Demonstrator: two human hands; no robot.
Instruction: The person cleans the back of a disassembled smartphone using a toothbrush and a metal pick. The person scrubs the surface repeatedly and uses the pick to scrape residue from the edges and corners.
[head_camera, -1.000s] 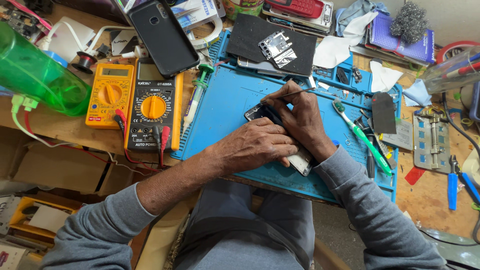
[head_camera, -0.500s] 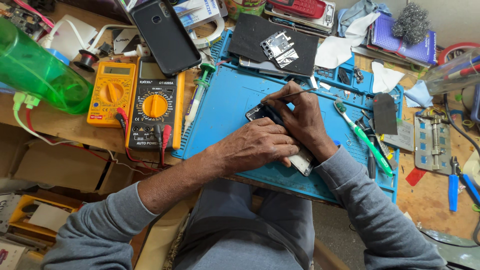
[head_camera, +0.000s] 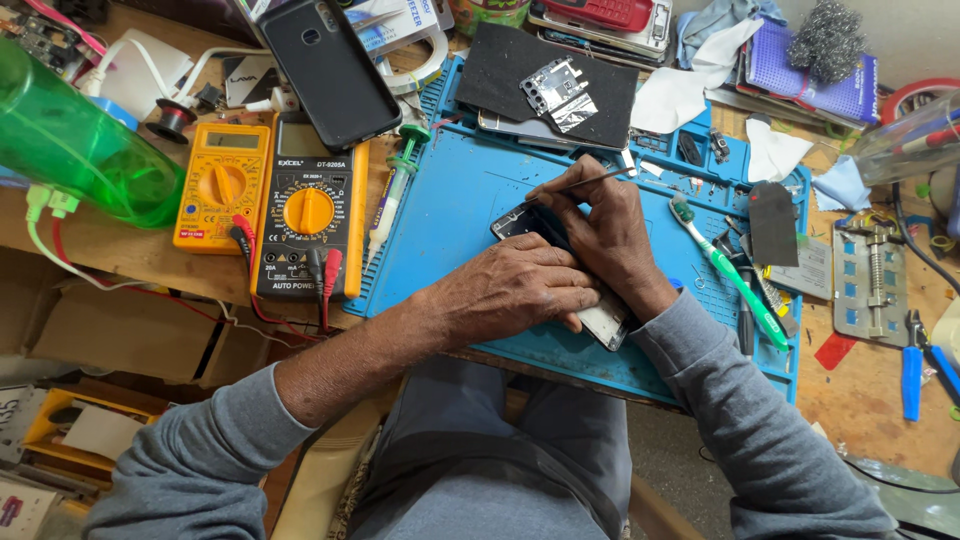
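Note:
An opened phone (head_camera: 520, 222) lies on a blue work mat (head_camera: 450, 200). My left hand (head_camera: 505, 290) presses down on the phone's middle and lower part, hiding most of it. My right hand (head_camera: 600, 225) holds a thin metal tool (head_camera: 585, 183) like a pen, its tip touching the phone's upper end. Only the phone's top corner and a pale lower corner (head_camera: 608, 325) show past the hands.
Two multimeters, yellow (head_camera: 218, 190) and black-orange (head_camera: 308, 215), lie left of the mat beside a green bottle (head_camera: 70, 140). A black phone cover (head_camera: 330, 70), a dark pad with metal parts (head_camera: 550, 85), a green toothbrush (head_camera: 725, 270) and blue-handled pliers (head_camera: 915, 365) surround the mat.

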